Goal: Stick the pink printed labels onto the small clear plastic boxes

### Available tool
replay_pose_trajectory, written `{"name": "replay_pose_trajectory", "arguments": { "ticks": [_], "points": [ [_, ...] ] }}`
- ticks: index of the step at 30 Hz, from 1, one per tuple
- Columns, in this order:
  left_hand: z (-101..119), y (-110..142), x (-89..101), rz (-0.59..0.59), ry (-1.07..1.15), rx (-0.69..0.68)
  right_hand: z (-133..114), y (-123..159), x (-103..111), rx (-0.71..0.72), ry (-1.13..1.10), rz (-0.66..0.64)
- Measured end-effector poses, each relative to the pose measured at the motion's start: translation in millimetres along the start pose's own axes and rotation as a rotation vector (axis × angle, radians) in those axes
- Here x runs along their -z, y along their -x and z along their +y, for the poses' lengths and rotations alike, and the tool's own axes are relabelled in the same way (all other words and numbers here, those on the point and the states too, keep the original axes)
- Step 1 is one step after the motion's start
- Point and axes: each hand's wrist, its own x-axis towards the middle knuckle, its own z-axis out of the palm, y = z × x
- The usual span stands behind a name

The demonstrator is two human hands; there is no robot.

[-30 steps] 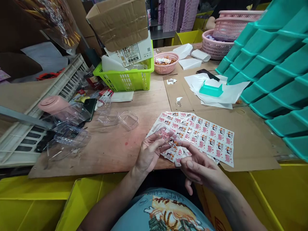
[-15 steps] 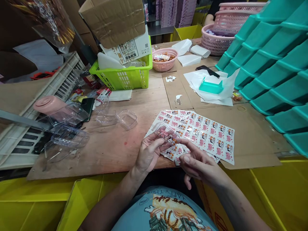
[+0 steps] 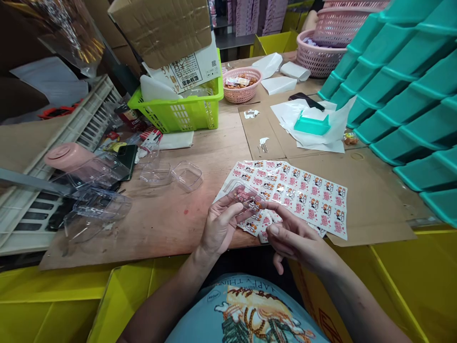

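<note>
My left hand [image 3: 219, 224] grips a small clear plastic box [image 3: 244, 195] with a pink sticker on it, held just above the near edge of the sticker sheet [image 3: 303, 197]. My right hand [image 3: 294, 238] reaches in from the right, its forefinger pressed on the box's sticker and the other fingers curled underneath. The sheet carries rows of pink and white stickers and lies on a brown cardboard piece [image 3: 371, 209]. Two more clear boxes [image 3: 187, 175] sit on the wooden table [image 3: 171, 219] to the left.
A lime basket [image 3: 185, 112] with a cardboard box stands at the back, with pink baskets [image 3: 244, 85] behind it. Stacked teal trays [image 3: 400, 85] fill the right side. Clear lids, a pink cup [image 3: 66, 155] and a white crate [image 3: 43, 190] crowd the left. Yellow bins [image 3: 421, 286] line the near edge.
Both hands have stayed on the clear box, shifting slightly up and away from me. The view has tilted a little; nothing else on the table moved.
</note>
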Motion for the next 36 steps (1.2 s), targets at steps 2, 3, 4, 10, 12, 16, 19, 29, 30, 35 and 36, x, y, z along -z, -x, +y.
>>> {"name": "replay_pose_trajectory", "arguments": {
  "ticks": [2, 3, 4, 10, 12, 16, 19, 29, 30, 35, 36],
  "points": [
    [0, 0, 0.0, -0.003, -0.005, -0.005, -2, 0, -2, -0.005, 0.004, 0.017],
    [0, 0, 0.1, -0.002, -0.008, -0.010, -3, 0, -2, -0.009, 0.004, 0.024],
    [0, 0, 0.1, -0.001, -0.013, -0.013, -3, -1, -3, -0.013, 0.005, 0.028],
    [0, 0, 1.7, -0.015, 0.000, -0.027, -5, -2, -6, -0.016, 0.019, 0.051],
    [-1, -1, 2.5, -0.004, 0.009, -0.029, -5, -3, -8, -0.012, 0.028, 0.064],
    [-4, -5, 2.0, 0.067, -0.012, -0.067, -5, -6, -12, -0.005, 0.059, 0.087],
    [-8, -7, -1.2, 0.129, -0.084, -0.150, -6, -8, -17, -0.004, 0.102, 0.130],
    [-11, -1, -17.2, 0.220, -0.233, -0.433, 3, -7, -27, 0.221, 0.920, 0.456],
    [-9, -1, -19.0, 0.198, -0.210, -0.418, 6, -7, -27, 0.313, 1.090, 0.546],
    [2, 0, -24.5, 0.140, -0.095, -0.299, 22, -6, -21, 0.632, 1.723, 0.616],
    [3, 0, -25.1, 0.139, -0.070, -0.268, 22, -5, -18, 0.608, 1.756, 0.616]
  ]
}}
